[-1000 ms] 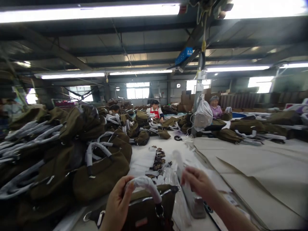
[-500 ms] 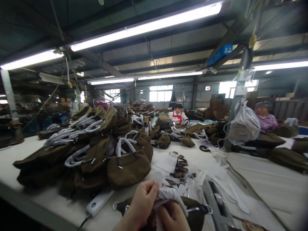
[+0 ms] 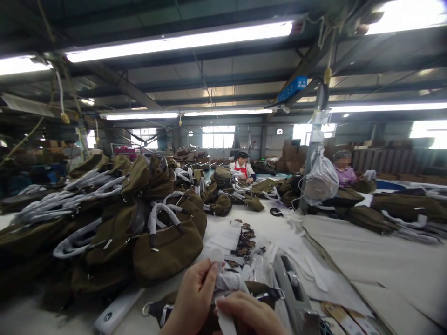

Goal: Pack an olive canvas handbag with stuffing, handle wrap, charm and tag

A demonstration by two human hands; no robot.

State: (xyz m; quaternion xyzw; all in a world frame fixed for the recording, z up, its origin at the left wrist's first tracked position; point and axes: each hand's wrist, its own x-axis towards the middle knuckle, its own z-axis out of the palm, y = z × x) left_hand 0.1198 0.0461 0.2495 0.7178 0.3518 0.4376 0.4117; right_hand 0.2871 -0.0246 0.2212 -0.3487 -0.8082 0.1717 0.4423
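An olive-brown bag (image 3: 260,291) lies at the bottom middle, its handle covered in white wrapping (image 3: 228,281). My left hand (image 3: 192,300) is closed, pinching a piece of the white wrapping near the handle's top. My right hand (image 3: 249,314) is closed too, its fingers gripping the wrapped handle from the right, with a white strip (image 3: 225,324) hanging beneath them. Both hands sit close together over the bag.
A big pile of olive bags with white-wrapped handles (image 3: 115,223) fills the left. A white device (image 3: 117,309) lies at lower left, a metal tool (image 3: 293,293) at lower right. Patterned tags (image 3: 244,235) and cardboard sheets (image 3: 377,258) lie beyond. Two people (image 3: 242,167) work at the far end.
One second ago my right hand was apart at the right; it came in to the handle beside my left hand. The view has swung left and back slightly.
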